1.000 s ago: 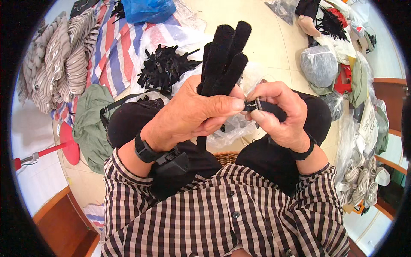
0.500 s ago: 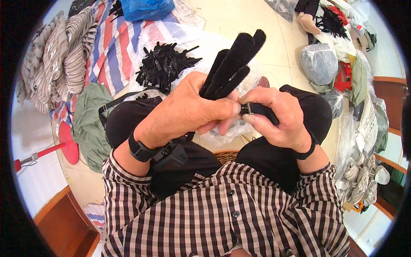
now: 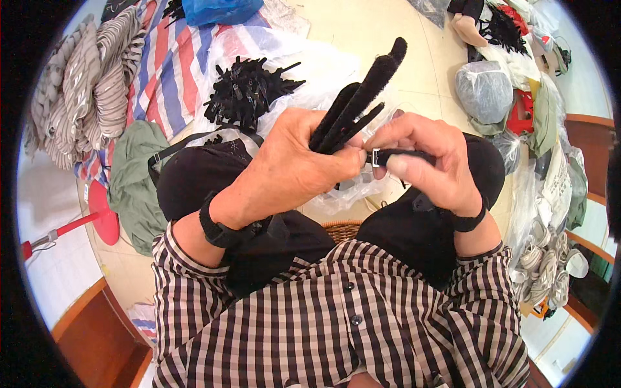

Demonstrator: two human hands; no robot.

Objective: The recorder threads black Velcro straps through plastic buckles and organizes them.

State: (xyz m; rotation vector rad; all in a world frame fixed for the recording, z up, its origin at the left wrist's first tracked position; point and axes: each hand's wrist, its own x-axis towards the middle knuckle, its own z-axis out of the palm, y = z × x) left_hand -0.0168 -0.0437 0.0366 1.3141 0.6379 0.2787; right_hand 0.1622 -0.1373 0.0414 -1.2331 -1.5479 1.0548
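My left hand (image 3: 289, 154) is closed around a bundle of fuzzy black straps (image 3: 364, 90) that stick out up and to the right. Its thumb and fingertips also pinch near the end of another piece in front of my lap. From the other side, my right hand (image 3: 446, 161) grips a black strap (image 3: 407, 154) between thumb and fingers. A small silvery buckle (image 3: 375, 157) sits on this strap in the gap between both hands. What exactly passes through the buckle is too small to make out.
A heap of black straps (image 3: 246, 90) lies on clear plastic ahead, beside a striped sheet (image 3: 168, 77). A wicker basket (image 3: 341, 231) shows between my knees. Green cloth (image 3: 137, 187) and grey striped bundles (image 3: 84, 97) lie left; bagged goods (image 3: 482, 90) lie right.
My right hand has shifted slightly right, its fingers opening up around the strap, and the buckle shows more fully. The bundle in my left hand has turned a little.
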